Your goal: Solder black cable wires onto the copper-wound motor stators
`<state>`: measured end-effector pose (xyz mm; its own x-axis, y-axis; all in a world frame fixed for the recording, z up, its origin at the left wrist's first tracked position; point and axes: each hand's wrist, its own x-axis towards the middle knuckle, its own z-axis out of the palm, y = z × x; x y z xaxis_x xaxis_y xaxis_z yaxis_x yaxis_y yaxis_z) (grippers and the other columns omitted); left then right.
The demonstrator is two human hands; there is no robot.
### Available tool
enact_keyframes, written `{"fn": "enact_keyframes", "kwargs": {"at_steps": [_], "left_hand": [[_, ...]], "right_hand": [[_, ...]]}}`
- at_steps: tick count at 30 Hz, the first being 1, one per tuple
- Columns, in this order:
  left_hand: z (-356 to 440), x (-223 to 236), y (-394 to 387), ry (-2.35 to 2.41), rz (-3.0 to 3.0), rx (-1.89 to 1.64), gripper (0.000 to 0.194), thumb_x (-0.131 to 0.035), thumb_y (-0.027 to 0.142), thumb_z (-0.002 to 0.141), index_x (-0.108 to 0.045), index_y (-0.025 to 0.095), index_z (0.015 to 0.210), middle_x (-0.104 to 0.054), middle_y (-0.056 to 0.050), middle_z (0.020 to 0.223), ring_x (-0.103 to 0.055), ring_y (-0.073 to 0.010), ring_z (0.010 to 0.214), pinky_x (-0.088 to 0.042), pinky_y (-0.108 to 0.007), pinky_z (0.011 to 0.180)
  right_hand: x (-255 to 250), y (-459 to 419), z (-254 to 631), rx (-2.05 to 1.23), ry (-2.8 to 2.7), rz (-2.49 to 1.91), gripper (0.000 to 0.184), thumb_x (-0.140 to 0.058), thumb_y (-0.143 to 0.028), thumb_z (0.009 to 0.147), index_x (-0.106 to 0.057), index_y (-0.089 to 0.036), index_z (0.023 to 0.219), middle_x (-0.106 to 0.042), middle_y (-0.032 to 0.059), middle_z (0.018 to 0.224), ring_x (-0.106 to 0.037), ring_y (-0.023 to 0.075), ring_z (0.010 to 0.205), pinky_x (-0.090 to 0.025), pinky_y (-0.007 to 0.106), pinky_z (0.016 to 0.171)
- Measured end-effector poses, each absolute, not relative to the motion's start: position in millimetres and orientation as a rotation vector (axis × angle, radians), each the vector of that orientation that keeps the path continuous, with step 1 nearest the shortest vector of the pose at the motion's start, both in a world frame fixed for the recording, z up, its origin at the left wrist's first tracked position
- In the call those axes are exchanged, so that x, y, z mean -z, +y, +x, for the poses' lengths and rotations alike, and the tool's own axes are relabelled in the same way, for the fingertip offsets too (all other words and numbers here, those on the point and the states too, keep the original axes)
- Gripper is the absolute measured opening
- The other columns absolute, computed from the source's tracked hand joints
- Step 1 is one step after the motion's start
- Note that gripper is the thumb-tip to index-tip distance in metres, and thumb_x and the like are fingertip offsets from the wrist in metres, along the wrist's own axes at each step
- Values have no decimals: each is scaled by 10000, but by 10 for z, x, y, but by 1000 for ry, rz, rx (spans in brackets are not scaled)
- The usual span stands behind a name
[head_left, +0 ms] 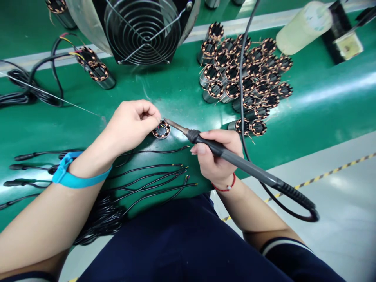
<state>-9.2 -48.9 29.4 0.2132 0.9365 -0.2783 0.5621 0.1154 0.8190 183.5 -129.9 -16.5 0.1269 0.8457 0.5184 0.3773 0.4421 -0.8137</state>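
Note:
My right hand (216, 156) is closed around the grey handle of a soldering iron (235, 158), whose metal tip reaches left to a small motor stator (161, 129) with copper windings on the green table (317, 105). My left hand (132, 123) is pinched shut just left of the stator, fingertips touching its rim; whatever it pinches is too small to make out. A thin solder wire (49, 95) runs from the far left toward that hand. A blue strap (73, 178) circles my left wrist.
Several black leads (152, 182) lie on the table's near edge. A cluster of several stators (246, 76) stands at the back right, two more (96, 66) at the back left. A fan with wire grille (142, 29) stands behind. A pale cylinder (304, 27) lies far right.

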Motion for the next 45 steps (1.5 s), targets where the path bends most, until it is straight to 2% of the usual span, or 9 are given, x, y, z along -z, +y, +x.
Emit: {"fn": "enact_keyframes", "kwargs": {"at_steps": [5,9,12,15,18,22,26,32,45], "left_hand": [[-90,-294,-488,1461,1559,-511,84,-585,217,720,-628,192,652,-609,6,641,-484,-119,569,-348,-275,555],[-84,-313,-491,1465,1575,-506,75,-587,200,717,-626,184,655,-581,22,605,-421,-92,525,-326,-264,527],[-85,-318,-493,1466,1576,-502,72,-589,201,723,-629,182,666,-565,32,588,-383,-81,499,-314,-259,511],[-85,-315,-492,1467,1570,-510,74,-591,211,726,-633,179,674,-592,21,613,-431,-92,526,-326,-259,517],[-82,-314,-489,1473,1565,-502,79,-588,227,729,-636,183,684,-618,9,643,-471,-108,550,-348,-266,532],[-82,-324,-489,1482,1571,-480,83,-572,234,727,-638,194,696,-631,5,665,-488,-122,564,-373,-278,556],[-87,-332,-490,1477,1580,-486,84,-564,235,705,-635,189,705,-637,3,680,-507,-128,590,-388,-271,577],[-75,-332,-483,1469,1557,-484,87,-556,241,685,-618,180,687,-628,4,664,-522,-126,609,-401,-244,582],[-103,-310,-474,1455,1578,-484,91,-565,253,696,-628,188,707,-625,3,665,-514,-129,609,-391,-239,572]], "right_hand": [[156,-1301,1833,-476,-1477,-1151,208,-647,-327,855,-587,-267,1045,-689,-16,839,-691,132,647,-573,260,563],[136,-1280,1833,-429,-1461,-1138,209,-636,-314,862,-591,-252,1057,-699,4,901,-716,166,768,-608,308,656],[95,-1238,1835,-406,-1506,-1099,231,-616,-272,879,-593,-257,1108,-703,13,996,-719,184,876,-618,344,759],[-11,-1172,1840,-518,-1658,-1069,322,-585,-230,910,-551,-269,1228,-686,24,1159,-702,189,992,-607,357,875],[-191,-1071,1846,-688,-1748,-1104,332,-501,-240,963,-493,-284,1292,-620,16,1296,-703,162,982,-609,340,883],[-390,-889,1821,-817,-1913,-1177,273,-468,-220,967,-496,-251,1237,-663,11,1172,-694,152,977,-578,316,911],[-284,-770,1718,-900,-1902,-1229,462,-553,-130,850,-424,-199,1288,-634,44,1107,-644,187,1055,-547,345,939],[101,-791,1590,-832,-1763,-1173,556,-533,-118,800,-374,-264,1313,-600,9,1057,-613,174,1016,-513,370,961],[166,-782,1536,-838,-1693,-1203,495,-499,-110,818,-414,-257,1283,-617,-30,909,-613,129,817,-515,320,868]]}}
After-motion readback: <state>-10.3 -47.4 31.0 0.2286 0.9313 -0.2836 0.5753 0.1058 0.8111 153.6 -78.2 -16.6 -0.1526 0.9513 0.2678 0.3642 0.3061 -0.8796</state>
